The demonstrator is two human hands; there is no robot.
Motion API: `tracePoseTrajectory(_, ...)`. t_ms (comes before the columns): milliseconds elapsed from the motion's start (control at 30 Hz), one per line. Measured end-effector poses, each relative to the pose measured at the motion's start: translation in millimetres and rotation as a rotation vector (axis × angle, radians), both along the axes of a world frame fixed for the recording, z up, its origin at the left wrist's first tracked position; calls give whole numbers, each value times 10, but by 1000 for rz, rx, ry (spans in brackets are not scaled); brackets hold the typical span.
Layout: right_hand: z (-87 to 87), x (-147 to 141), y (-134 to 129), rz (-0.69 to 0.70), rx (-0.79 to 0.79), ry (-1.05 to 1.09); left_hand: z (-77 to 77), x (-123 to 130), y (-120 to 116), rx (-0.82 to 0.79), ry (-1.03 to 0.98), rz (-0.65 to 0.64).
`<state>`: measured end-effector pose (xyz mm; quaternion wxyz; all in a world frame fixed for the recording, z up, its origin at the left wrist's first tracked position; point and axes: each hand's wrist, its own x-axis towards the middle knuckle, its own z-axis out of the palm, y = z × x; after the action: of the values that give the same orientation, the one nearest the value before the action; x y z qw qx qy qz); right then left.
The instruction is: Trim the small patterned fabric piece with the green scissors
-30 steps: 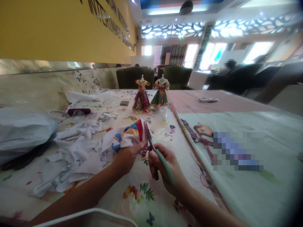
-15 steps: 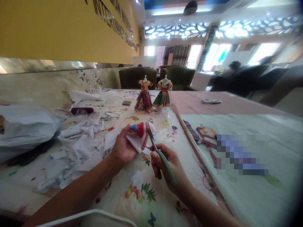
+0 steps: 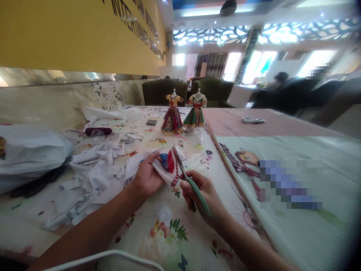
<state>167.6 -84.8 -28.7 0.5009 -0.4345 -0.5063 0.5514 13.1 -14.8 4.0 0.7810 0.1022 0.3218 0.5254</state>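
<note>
A piece of white fabric (image 3: 166, 171) with a red and blue print and a patterned red border is held by my left hand (image 3: 148, 175), its fingers closed on the left side of the cloth. My right hand (image 3: 199, 192) grips green-handled scissors (image 3: 199, 194). The blades lie along the right edge of the patterned border, pointing away from me. Left of my left hand, white fabric scraps (image 3: 93, 177) are heaped on the flowered tablecloth (image 3: 158, 248).
Two small dressed figures, one maroon (image 3: 172, 116) and one green (image 3: 195, 113), stand at the back. A plastic bag (image 3: 34, 154) sits far left. Patterned cut pieces (image 3: 248, 162) lie right. A white cable (image 3: 113, 253) crosses the front. People sit in the background.
The cloth has turned in my left hand, showing more of the blue print, and its lower end hangs differently. The scissors' blades have shifted slightly along the border.
</note>
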Motion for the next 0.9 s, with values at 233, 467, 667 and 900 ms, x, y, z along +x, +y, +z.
tracePoseTrajectory(233,-38,29,15,75,31,-53,-80,5,-36,-76,76,-178)
tracePoseTrajectory(467,-124,46,19,116,92,-111,-123,-27,-9,-71,107,-247)
tracePoseTrajectory(667,-93,32,23,116,71,-93,-62,28,5,-40,92,68)
tracePoseTrajectory(900,-66,11,10,89,-11,-42,11,63,-108,35,117,116)
